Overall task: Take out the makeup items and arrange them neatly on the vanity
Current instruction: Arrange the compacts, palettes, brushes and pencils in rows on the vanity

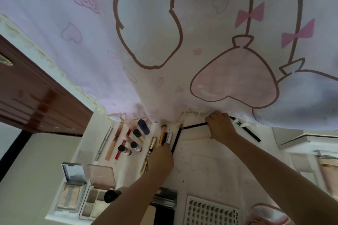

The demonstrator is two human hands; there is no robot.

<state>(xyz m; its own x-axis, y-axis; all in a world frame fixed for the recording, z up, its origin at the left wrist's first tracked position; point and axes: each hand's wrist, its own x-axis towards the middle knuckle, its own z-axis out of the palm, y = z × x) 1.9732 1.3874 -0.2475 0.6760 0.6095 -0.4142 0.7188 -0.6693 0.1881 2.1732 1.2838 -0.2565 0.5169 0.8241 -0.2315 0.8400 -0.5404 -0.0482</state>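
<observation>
A big cloth [164,33] with pink hearts and bows fills the top of the frame and hangs down over the back of the white vanity [210,166]. Most of the makeup sits on the vanity in the lower left part of the frame.

At the lower left lie two open palettes [86,193], side by side. Above them is a neat row of tubes and little bottles [124,140], all pointing up and down the frame. At the bottom middle is a tray of lashes [210,213].

The right hand [222,129] is in the middle right of the frame, at the edge of the cloth. Its fingers are bent down onto a thin black pencil [194,125]. This pencil runs sideways across the frame, not up and down like the row. I cannot tell if the fingers pinch it or just press it.

The left hand [161,160] is lower and more to the left. Its fingers curl around some brushes [164,136] that point up the frame.

Another black pencil [176,142] stands nearly straight between the two hands. The left hand is closer to it.

I think the sideways pencil needs to turn and join the row on its left.
</observation>
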